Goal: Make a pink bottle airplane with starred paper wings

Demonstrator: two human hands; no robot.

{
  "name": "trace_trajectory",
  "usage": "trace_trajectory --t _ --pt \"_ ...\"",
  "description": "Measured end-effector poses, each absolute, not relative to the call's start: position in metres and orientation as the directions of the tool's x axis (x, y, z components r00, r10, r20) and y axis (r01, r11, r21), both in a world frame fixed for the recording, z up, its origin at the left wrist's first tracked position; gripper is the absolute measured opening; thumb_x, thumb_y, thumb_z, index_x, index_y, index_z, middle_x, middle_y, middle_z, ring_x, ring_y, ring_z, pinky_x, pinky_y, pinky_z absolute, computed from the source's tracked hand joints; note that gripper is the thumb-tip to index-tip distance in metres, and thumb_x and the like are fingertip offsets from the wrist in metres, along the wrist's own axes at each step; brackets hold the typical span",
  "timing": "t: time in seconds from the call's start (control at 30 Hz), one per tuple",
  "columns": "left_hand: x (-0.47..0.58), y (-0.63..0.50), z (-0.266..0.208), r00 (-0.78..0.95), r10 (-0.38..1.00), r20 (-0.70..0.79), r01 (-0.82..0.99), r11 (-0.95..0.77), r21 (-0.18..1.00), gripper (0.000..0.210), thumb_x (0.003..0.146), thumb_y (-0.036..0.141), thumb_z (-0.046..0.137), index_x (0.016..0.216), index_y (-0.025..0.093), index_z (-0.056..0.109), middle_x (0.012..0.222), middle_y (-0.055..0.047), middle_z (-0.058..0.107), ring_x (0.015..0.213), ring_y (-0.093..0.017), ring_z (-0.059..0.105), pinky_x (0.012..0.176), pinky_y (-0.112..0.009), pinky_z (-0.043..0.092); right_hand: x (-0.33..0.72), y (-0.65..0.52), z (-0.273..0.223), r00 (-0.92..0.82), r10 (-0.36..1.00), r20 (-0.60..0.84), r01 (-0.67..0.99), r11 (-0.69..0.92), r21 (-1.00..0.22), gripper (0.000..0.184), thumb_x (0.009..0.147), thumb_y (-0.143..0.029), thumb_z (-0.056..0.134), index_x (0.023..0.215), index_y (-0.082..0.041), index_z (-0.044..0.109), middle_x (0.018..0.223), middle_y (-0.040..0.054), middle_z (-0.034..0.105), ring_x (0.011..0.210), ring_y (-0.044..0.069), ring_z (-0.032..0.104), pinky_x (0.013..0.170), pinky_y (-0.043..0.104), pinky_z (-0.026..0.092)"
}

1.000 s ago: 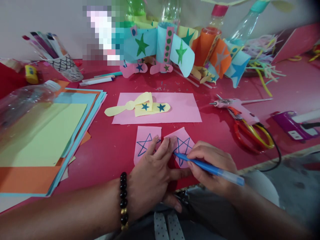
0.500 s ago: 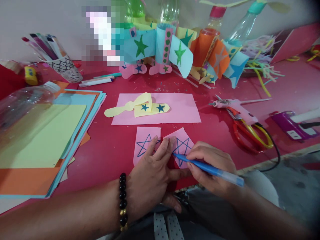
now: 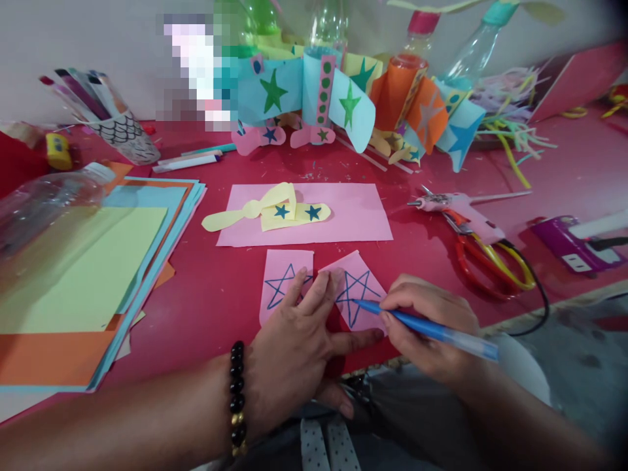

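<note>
My right hand (image 3: 432,327) is closed around a blue marker (image 3: 436,327), its tip at a star outline on the right pink paper piece (image 3: 363,314). My left hand (image 3: 304,333) lies with fingers spread across the inner edges of that piece and the left pink paper piece (image 3: 277,271), which also bears a blue star outline, partly hidden by my fingers. Just beyond them lies a pink paper sheet (image 3: 353,222), with a yellow paper propeller shape (image 3: 226,219) and a yellow strip with two dark blue stars (image 3: 297,212) on it.
Stacked coloured paper (image 3: 73,275) and a clear plastic bottle (image 3: 49,196) lie at left. A pen cup (image 3: 127,137) stands behind them. Decorated bottle crafts (image 3: 318,85) line the back. At right are a pink glue gun (image 3: 471,212), scissors (image 3: 483,268) and a purple power socket (image 3: 574,245).
My right hand has moved the marker tip rightward across the star, and more blue line shows on its left side. My left hand stays on the paper pieces.
</note>
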State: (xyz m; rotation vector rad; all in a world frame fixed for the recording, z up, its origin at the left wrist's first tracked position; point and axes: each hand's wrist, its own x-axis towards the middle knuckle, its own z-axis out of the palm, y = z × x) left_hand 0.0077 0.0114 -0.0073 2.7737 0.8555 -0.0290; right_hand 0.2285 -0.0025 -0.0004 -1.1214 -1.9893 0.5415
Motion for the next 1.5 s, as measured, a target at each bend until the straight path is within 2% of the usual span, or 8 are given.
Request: trace_trajectory --t 0.17,0.33,0.67,1.0,1.2,1.33,1.5 --pt "0.007 0.009 -0.011 0.823 0.563 -0.075 0.563 -0.793 0.232 0.094 0.061 0.094 0.046 0.145 0.053 0.038 0.159 -0.018 0.028 0.145 -0.047 0.02 0.111 -0.067 0.016 0.237 -0.003 -0.002 -0.266 0.866 0.424 0.543 0.498 -0.676 0.012 0.081 -0.01 0.062 0.087 -0.021 0.062 0.072 0.003 0.062 0.065 0.017 0.059 0.059 0.031 0.05" --pt "0.006 0.009 -0.013 0.82 0.568 -0.074 0.568 -0.789 0.234 0.094 0.061 0.094 0.047 0.145 0.055 0.035 0.161 -0.013 0.025 0.146 -0.047 0.017 0.111 -0.068 0.014 0.245 -0.005 0.0 -0.221 0.877 0.427 0.583 0.469 -0.663 0.011 0.081 -0.011 0.062 0.083 -0.023 0.061 0.069 0.0013 0.06 0.061 0.017 0.058 0.057 0.031 0.047" --pt "0.006 0.012 -0.011 0.821 0.565 -0.08 0.566 -0.79 0.236 0.092 0.062 0.093 0.045 0.145 0.056 0.035 0.16 -0.017 0.025 0.146 -0.047 0.02 0.111 -0.068 0.018 0.256 -0.007 -0.001 -0.176 0.889 0.424 0.605 0.437 -0.665 0.01 0.08 -0.012 0.063 0.075 -0.021 0.06 0.066 0.0002 0.056 0.057 0.014 0.053 0.053 0.029 0.043" --pt "0.005 0.011 -0.01 0.826 0.558 -0.086 0.561 -0.797 0.224 0.091 0.063 0.093 0.044 0.145 0.056 0.034 0.159 -0.019 0.025 0.146 -0.047 0.02 0.111 -0.068 0.018 0.256 -0.006 0.0 -0.166 0.889 0.427 0.621 0.431 -0.655 0.012 0.082 -0.014 0.062 0.073 -0.022 0.058 0.066 0.0003 0.058 0.056 0.015 0.054 0.052 0.03 0.042" --pt "0.004 0.013 -0.01 0.827 0.555 -0.091 0.558 -0.791 0.249 0.093 0.062 0.094 0.041 0.146 0.056 0.03 0.161 -0.016 0.023 0.146 -0.047 0.02 0.111 -0.068 0.018 0.258 -0.008 0.0 -0.155 0.886 0.438 0.599 0.436 -0.671 0.009 0.081 -0.013 0.061 0.076 -0.021 0.059 0.068 0.001 0.057 0.057 0.015 0.054 0.053 0.029 0.043" --pt "0.004 0.013 -0.01 0.827 0.555 -0.09 0.56 -0.799 0.222 0.09 0.065 0.093 0.038 0.147 0.056 0.027 0.162 -0.014 0.022 0.146 -0.045 0.019 0.111 -0.067 0.018 0.257 -0.007 0.0 -0.181 0.882 0.434 0.589 0.451 -0.671 0.009 0.082 -0.013 0.06 0.076 -0.02 0.059 0.066 0.001 0.056 0.059 0.015 0.051 0.055 0.029 0.042" --pt "0.007 0.011 -0.008 0.824 0.558 -0.095 0.565 -0.799 0.206 0.088 0.065 0.093 0.04 0.145 0.057 0.031 0.163 -0.013 0.022 0.145 -0.046 0.022 0.109 -0.067 0.022 0.254 -0.004 0.001 -0.2 0.879 0.434 0.595 0.46 -0.659 0.01 0.082 -0.011 0.059 0.075 -0.019 0.06 0.065 0.0009 0.056 0.06 0.015 0.051 0.058 0.029 0.043"
